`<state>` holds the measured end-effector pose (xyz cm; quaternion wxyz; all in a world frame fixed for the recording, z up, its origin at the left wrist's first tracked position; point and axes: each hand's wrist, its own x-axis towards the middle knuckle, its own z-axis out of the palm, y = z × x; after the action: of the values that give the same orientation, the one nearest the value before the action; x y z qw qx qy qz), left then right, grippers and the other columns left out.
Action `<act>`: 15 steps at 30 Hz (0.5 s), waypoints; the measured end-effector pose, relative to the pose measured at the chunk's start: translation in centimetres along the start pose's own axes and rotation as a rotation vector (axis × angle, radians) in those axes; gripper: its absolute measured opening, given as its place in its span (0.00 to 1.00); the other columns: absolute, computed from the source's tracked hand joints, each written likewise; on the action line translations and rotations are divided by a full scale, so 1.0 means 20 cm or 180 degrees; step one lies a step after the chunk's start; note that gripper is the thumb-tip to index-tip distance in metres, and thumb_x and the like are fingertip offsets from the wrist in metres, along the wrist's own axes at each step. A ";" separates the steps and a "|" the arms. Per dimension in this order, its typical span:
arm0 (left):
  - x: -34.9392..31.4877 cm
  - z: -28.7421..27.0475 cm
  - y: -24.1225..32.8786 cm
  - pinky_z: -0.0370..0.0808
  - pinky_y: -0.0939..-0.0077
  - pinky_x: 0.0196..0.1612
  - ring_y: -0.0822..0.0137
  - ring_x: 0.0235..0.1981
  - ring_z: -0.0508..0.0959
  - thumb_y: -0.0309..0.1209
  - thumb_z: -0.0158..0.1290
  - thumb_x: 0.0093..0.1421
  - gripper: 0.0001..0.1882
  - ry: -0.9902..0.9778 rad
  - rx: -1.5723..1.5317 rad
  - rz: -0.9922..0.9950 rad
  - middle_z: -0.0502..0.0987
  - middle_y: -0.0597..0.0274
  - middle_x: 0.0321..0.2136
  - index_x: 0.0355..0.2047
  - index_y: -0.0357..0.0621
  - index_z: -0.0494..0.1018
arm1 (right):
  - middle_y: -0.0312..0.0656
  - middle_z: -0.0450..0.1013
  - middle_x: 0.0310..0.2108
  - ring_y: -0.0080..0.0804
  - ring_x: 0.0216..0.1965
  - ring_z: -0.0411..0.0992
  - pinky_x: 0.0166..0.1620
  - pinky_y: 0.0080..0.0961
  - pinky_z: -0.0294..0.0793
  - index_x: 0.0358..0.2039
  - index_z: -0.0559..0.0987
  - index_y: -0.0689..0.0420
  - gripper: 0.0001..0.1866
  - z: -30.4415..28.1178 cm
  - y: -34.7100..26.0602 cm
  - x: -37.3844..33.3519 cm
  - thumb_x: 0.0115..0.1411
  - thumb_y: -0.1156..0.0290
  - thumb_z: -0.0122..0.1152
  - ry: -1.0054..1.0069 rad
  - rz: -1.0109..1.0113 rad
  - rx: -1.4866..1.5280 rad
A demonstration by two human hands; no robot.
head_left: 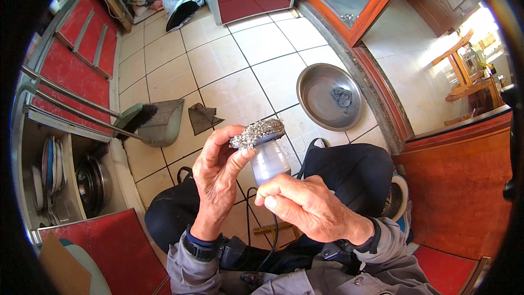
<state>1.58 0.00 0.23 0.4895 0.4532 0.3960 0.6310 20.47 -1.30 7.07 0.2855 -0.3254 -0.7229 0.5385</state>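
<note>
Above the pale tiled floor [224,57], between the seated person's knees, a whitish translucent container [271,164] is held at a tilt; the left hand [217,172] pinches a silvery metal scouring pad [255,133] between thumb and fingers, pressing it on the container's dark upper rim; the right hand [311,207] is closed at the container's lower end, thumb and forefinger together there (the other fingers are curled under, and what they touch is hidden).

Ahead and to the right, a round steel basin [314,110] rests on the tiles, with a dark grey clump [342,96] lying inside it; to the left, a dustpan [170,125] stands on the floor, and a dark crumpled cloth [203,118] lies just beside it; farther left, an open cupboard holds upright plates [50,165] in one compartment and dark shiny pots [94,183] in the next; red drawers [82,35] line the wall beyond; at the right, past a wooden door frame, a wooden chair [464,71] stands in bright light.
</note>
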 end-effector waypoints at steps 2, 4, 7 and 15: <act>0.00 -0.01 0.00 0.73 0.73 0.58 0.71 0.50 0.78 0.22 0.64 0.62 0.21 0.0014 -0.0112 -0.0070 0.81 0.61 0.49 0.55 0.39 0.76 | 0.44 0.76 0.25 0.46 0.25 0.77 0.31 0.37 0.73 0.47 0.73 0.58 0.08 0.01 0.00 0.00 0.74 0.68 0.52 -0.0013 -0.0161 -0.0206; 0.00 -0.01 0.00 0.74 0.75 0.55 0.71 0.48 0.78 0.20 0.62 0.63 0.19 0.0014 -0.0098 -0.0037 0.80 0.62 0.48 0.54 0.38 0.75 | 0.42 0.78 0.27 0.37 0.24 0.78 0.29 0.30 0.73 0.45 0.76 0.59 0.08 0.02 0.00 0.00 0.74 0.69 0.53 -0.0005 -0.0174 -0.0108; 0.00 -0.01 -0.01 0.75 0.75 0.54 0.72 0.47 0.77 0.19 0.62 0.63 0.19 0.0010 -0.0185 0.0001 0.79 0.62 0.47 0.54 0.37 0.75 | 0.41 0.79 0.28 0.33 0.24 0.78 0.29 0.27 0.74 0.44 0.77 0.59 0.07 0.02 0.01 0.00 0.73 0.70 0.54 -0.0005 -0.0217 -0.0066; 0.00 -0.01 -0.01 0.74 0.74 0.55 0.70 0.49 0.77 0.19 0.62 0.62 0.19 -0.0054 -0.0349 0.0079 0.78 0.60 0.48 0.54 0.37 0.74 | 0.42 0.76 0.24 0.38 0.23 0.78 0.27 0.33 0.73 0.45 0.75 0.58 0.05 0.03 0.02 0.00 0.72 0.73 0.54 -0.0152 -0.0483 -0.0259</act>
<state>1.39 0.05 -0.05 0.5090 0.4360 0.3510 0.6540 20.01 -1.62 6.58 0.2947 -0.2681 -0.7733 0.4932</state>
